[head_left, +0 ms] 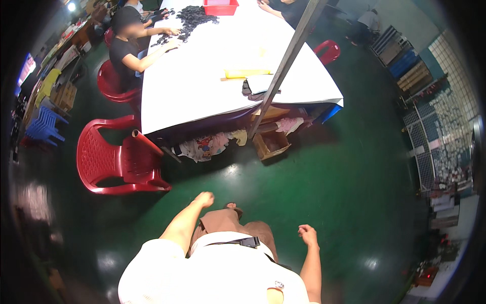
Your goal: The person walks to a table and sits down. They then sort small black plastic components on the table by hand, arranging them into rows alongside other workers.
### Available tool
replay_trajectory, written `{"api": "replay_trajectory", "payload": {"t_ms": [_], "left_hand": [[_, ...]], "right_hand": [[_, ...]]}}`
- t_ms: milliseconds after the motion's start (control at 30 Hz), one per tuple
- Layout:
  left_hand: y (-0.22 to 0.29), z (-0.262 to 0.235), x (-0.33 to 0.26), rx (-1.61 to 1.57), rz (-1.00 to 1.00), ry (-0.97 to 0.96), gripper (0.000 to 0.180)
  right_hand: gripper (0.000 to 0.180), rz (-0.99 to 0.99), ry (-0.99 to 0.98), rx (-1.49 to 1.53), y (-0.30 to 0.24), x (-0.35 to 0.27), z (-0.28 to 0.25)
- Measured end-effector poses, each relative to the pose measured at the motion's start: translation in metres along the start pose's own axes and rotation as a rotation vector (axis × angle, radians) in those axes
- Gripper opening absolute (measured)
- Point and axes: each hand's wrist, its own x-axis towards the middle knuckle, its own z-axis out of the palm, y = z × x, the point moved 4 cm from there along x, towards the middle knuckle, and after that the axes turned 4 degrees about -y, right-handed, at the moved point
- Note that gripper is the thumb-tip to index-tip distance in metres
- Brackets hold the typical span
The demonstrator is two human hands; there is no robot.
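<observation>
My left hand (205, 198) hangs in the air ahead of my body, above the green floor and right of a red plastic armchair (104, 152). Its fingers are curled in, with nothing visible in them. On my other side, my right hand (308, 235) is out over the floor, loosely bent, its fingers slightly apart and holding nothing that shows. Neither hand touches anything. Beyond them stands a large white-topped table (202, 96). On its near part lie a yellow roll-shaped thing (247, 73) and some folded dark and pale cloth (255, 87).
A slanting metal post (286, 66) rises at the table's near edge. Below are an open cardboard box (272, 146) and cloth bundles (207, 146). A seated person (126, 53) handles black pieces (195, 20) near a red tray (220, 7). Blue stools (45, 124) are stacked left.
</observation>
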Motion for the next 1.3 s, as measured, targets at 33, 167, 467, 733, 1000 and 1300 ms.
{"api": "replay_trajectory", "payload": {"t_ms": [33, 167, 467, 733, 1000, 1300], "left_hand": [[0.036, -0.014, 0.015, -0.144, 0.06, 0.097, 0.032], [0.159, -0.081, 0.054, -0.239, 0.281, 0.288, 0.026], [0.101, 0.011, -0.005, -0.662, -0.219, 0.57, 0.026], [-0.082, 0.305, -0.154, -0.527, -0.893, -0.113, 0.032], [-0.135, 0.13, -0.166, -1.036, -0.74, 0.241, 0.024], [-0.265, -0.084, -0.189, -0.871, -0.629, 0.937, 0.021]], "right_hand": [[0.016, 0.017, -0.065, -0.021, 0.015, 0.02, -0.005], [0.013, 0.307, -0.227, -0.086, 0.053, 0.084, -0.047], [0.02, 0.166, -0.307, -0.346, -0.025, 0.274, -0.139], [0.017, -0.38, -0.434, -0.31, -0.31, 0.319, 0.026], [0.022, -0.999, -0.653, -0.979, -0.409, 0.186, 0.27], [0.02, -1.1, -0.671, -1.017, -0.564, 0.066, 0.33]]}}
